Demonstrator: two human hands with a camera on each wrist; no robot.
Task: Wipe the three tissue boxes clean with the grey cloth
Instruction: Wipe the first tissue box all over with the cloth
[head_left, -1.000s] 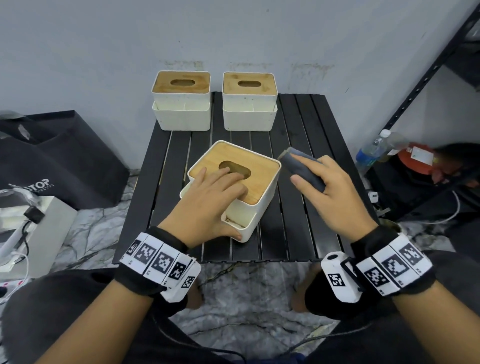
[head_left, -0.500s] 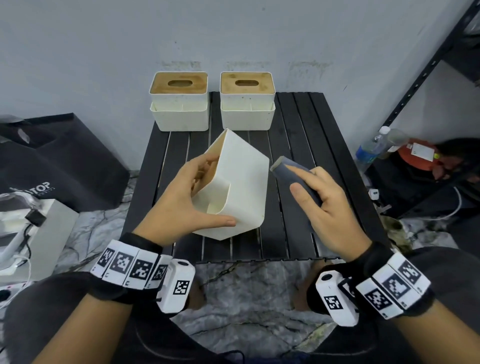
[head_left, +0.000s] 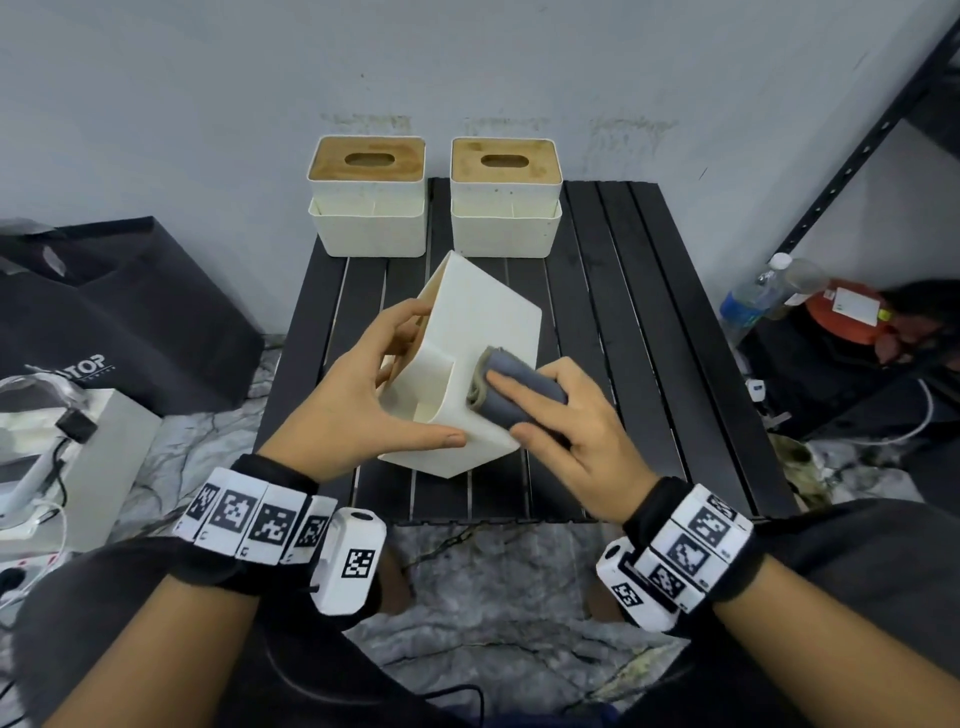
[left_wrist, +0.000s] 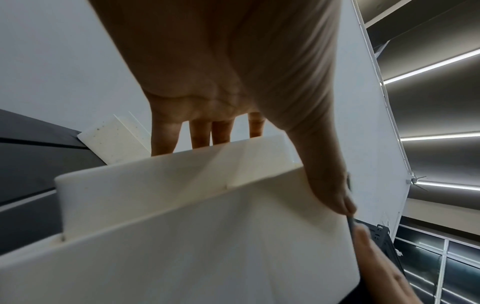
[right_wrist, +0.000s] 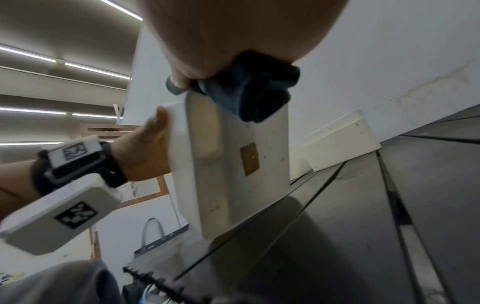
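Our black slatted worktop (head_left: 649, 332) carries two tissue boxes (head_left: 368, 197) well beyond both hands. The third tissue box (head_left: 483, 332) is tipped on edge between them; our left hand (head_left: 358, 395) clamps it, thumb under, fingers over. Our right hand (head_left: 566, 431) curls round the grey cloth (head_left: 514, 384), pressing it against the box.

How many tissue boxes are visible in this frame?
3. Two cream tissue boxes with wooden lids stand at the black slatted table's far edge, left and right; the third cream box is tipped up in the left hand.
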